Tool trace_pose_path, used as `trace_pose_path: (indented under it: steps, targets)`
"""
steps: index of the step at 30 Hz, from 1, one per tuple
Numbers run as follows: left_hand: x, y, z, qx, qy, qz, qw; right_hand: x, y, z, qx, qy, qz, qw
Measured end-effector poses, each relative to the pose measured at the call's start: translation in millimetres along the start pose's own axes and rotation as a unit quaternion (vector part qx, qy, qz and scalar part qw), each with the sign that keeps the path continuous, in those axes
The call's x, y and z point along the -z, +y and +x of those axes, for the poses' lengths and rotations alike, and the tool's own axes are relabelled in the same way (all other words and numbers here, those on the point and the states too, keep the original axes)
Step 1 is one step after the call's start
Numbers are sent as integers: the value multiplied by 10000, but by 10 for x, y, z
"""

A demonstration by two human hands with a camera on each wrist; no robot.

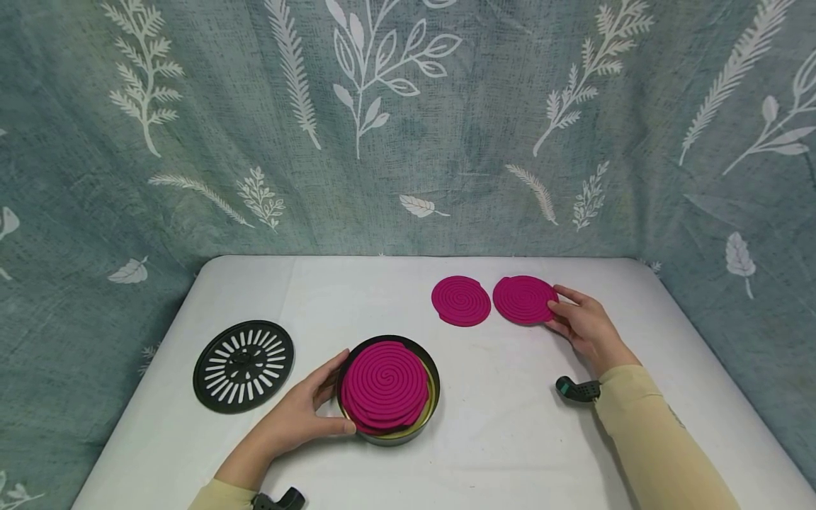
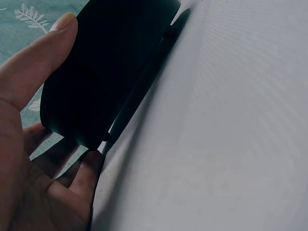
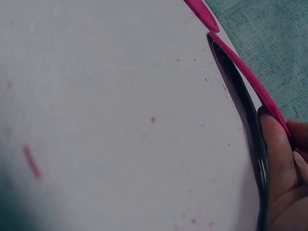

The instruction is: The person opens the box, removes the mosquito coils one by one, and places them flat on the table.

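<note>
My left hand [image 1: 304, 409] grips the side of a round black tin [image 1: 436, 388], thumb near the front and fingers round the left side. A stack of magenta spiral mosquito coils [image 1: 386, 381] fills the tin. The tin's dark wall [image 2: 115, 62] lies between thumb and fingers in the left wrist view. At the back right, my right hand [image 1: 588, 329] pinches the right edge of one mosquito coil [image 1: 524, 300]. In the right wrist view this coil [image 3: 252, 79] is tilted, its near edge raised above the table. A second loose coil [image 1: 461, 301] lies just left of it.
On the left of the white table [image 1: 497, 439] lies a round black slotted lid [image 1: 217, 375]. A green leaf-patterned cloth [image 1: 408, 127] hangs behind the table and along both sides.
</note>
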State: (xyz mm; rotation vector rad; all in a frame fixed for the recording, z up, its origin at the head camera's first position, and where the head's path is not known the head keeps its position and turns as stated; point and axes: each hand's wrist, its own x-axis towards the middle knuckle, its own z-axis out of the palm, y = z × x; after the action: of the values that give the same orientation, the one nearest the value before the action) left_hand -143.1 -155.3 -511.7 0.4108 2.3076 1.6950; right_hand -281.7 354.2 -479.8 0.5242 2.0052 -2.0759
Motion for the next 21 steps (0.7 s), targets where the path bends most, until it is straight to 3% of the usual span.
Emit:
trace_pose_path:
  steps: [8, 21]
  targets:
    - [1, -9, -1, -62, -30, -54, 10000, 12, 38, 61, -51, 37, -290, 9996]
    - [-4, -22, 12, -134, -44, -89, 9999, 54, -4, 37, 72, -304, -353, 9989]
